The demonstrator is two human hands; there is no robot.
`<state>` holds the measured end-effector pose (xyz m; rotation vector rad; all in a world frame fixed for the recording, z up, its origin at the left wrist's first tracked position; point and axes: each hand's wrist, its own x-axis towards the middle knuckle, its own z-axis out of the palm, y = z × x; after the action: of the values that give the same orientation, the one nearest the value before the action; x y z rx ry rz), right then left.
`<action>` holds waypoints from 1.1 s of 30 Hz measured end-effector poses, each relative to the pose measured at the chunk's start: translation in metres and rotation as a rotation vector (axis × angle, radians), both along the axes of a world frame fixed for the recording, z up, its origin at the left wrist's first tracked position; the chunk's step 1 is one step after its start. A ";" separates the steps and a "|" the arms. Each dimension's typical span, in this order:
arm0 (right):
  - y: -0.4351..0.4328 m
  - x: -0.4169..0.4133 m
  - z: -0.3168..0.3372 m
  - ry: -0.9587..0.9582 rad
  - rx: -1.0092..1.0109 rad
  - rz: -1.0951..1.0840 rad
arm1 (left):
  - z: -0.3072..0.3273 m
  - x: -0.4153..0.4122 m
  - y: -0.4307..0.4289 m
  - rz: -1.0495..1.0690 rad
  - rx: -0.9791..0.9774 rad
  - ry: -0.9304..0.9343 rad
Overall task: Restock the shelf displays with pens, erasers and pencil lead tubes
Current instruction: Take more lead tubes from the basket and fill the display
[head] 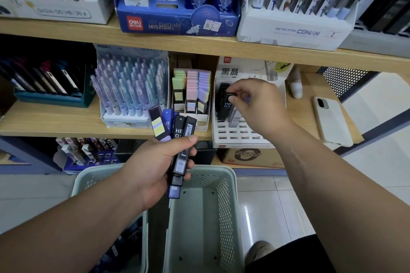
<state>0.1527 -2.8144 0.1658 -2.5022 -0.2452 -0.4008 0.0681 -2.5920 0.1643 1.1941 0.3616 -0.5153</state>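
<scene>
Lead tube (224, 107) pinched by right hand (260, 106) in the slotted display (237, 139); left hand (153, 168) grips fanned tubes (178, 128) above basket (231, 176).

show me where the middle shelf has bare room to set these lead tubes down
Bare wood lies before the teal tray, left of the pen display, and in a narrower strip between the white lead display and the phone. The displays between stand packed together.

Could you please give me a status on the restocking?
Left hand grips fan of dark lead tubes. Right hand pinches black lead tube at white slotted display. Front slots free.
</scene>
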 end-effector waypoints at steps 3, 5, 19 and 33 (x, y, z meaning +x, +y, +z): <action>-0.001 0.002 -0.006 -0.021 -0.048 0.008 | -0.001 0.000 0.001 0.007 0.000 0.004; -0.002 0.003 -0.006 -0.031 -0.061 0.009 | 0.000 0.000 0.002 0.008 -0.005 0.004; -0.002 0.004 -0.002 -0.027 -0.102 0.003 | 0.003 0.000 0.006 0.007 -0.011 0.005; 0.010 0.003 -0.009 -0.101 -0.182 -0.034 | 0.001 -0.001 0.005 -0.030 0.047 -0.024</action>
<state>0.1554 -2.8042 0.1567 -2.6706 -0.2911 -0.5412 0.0676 -2.5868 0.1658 1.2516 0.3373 -0.5205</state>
